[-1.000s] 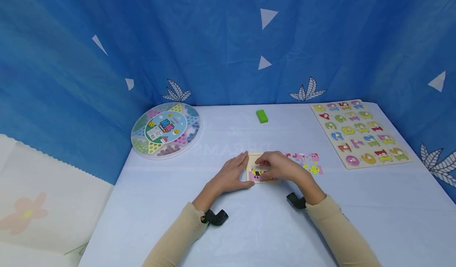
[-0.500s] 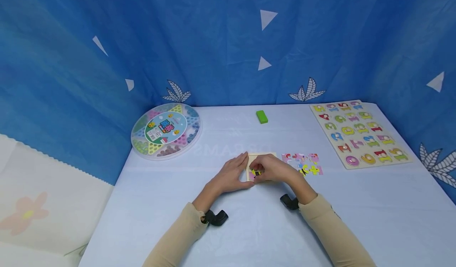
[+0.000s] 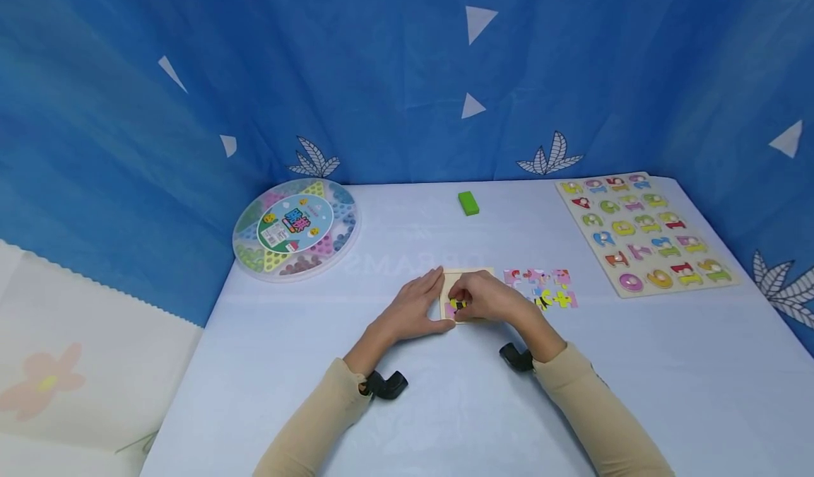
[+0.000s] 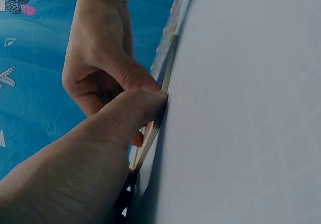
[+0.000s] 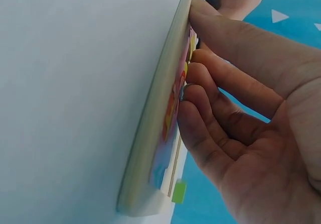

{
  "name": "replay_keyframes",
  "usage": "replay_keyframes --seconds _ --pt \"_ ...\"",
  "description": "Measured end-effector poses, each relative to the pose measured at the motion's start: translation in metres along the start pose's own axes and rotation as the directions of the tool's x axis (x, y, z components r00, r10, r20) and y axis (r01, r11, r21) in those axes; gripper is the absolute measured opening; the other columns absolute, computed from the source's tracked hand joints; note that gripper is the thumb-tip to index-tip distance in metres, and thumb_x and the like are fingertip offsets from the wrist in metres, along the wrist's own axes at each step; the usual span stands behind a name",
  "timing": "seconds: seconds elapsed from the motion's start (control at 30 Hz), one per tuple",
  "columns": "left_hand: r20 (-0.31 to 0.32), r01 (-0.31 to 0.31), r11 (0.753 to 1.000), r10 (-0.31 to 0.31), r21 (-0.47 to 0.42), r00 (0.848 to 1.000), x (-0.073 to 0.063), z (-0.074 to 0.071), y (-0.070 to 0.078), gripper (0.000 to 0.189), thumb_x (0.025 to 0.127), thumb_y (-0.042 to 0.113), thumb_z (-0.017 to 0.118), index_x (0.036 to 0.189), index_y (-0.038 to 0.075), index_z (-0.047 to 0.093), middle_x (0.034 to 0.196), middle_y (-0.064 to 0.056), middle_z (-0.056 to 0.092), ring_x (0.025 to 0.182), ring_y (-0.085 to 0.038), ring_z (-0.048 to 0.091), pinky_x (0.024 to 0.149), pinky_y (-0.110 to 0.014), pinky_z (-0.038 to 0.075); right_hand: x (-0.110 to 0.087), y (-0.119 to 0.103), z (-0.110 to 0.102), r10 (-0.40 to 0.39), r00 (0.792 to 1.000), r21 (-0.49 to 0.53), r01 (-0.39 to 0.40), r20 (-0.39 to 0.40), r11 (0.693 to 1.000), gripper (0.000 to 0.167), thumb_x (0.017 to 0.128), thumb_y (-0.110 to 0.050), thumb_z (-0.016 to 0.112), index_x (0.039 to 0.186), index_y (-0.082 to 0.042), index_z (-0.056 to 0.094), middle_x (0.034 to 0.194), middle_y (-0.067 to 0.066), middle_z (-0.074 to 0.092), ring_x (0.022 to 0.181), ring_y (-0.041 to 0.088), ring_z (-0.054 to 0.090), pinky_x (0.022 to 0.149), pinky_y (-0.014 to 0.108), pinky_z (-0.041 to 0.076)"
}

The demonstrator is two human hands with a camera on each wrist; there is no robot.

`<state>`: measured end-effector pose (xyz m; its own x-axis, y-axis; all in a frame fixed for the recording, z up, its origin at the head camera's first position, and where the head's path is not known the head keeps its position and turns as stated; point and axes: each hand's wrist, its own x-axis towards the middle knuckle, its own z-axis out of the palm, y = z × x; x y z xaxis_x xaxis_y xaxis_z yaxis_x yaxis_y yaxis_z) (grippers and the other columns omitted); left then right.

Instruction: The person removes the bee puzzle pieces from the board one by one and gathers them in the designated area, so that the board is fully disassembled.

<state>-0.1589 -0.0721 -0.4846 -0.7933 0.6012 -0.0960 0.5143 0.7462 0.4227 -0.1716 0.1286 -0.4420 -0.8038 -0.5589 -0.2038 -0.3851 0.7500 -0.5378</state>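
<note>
Shifted leftward since a second ago, the right hand [image 3: 488,299] curls over the wooden jigsaw tray [image 3: 452,278] — pinching or pressing, I cannot tell. Straight-fingered, the left hand [image 3: 413,309] seemingly braces its edge. Loose pieces [image 3: 562,299] lie right of both hands, likely for reach; a green block [image 3: 468,203] sits beyond.

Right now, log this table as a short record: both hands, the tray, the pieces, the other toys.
Wooden tray: under the right hand, partly hidden
Left hand: touching the tray's left edge
Right hand: fingertips at puzzle pieces inside the tray; grip unclear
Loose pieces: right of the tray
Green block: beyond the tray
Number board: far right
Round game box: far left
</note>
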Motion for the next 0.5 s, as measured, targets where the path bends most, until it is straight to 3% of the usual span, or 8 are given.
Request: replay_keyframes --seconds 0.27,0.5 --pt "0.002 -0.002 1.0 0.002 -0.005 1.0 0.0003 -0.0006 0.0007 0.095 0.089 0.057 0.059 0.156 0.006 0.015 0.165 -0.007 0.01 0.153 -0.021 0.012 0.122 -0.045 0.02 0.0009 -0.0018 -0.0004 0.044 0.999 0.027 -0.045 0.008 0.999 0.029 0.077 -0.017 0.083 0.101 -0.009 0.07 0.085 -0.002 0.062 0.078 0.011 0.052 0.074 0.025 0.047" --pt "0.003 -0.004 1.0 0.004 0.0 1.0 0.0004 -0.0007 0.0004 0.095 0.089 0.059 0.058 0.156 0.006 0.015 0.166 -0.006 0.009 0.153 -0.021 0.012 0.121 -0.045 0.02 0.0004 -0.0013 -0.0016 0.04 0.999 0.047 -0.04 0.005 0.998 0.029 0.077 -0.016 0.083 0.1 -0.008 0.069 0.078 -0.001 0.058 0.072 0.011 0.05 0.068 0.024 0.044"
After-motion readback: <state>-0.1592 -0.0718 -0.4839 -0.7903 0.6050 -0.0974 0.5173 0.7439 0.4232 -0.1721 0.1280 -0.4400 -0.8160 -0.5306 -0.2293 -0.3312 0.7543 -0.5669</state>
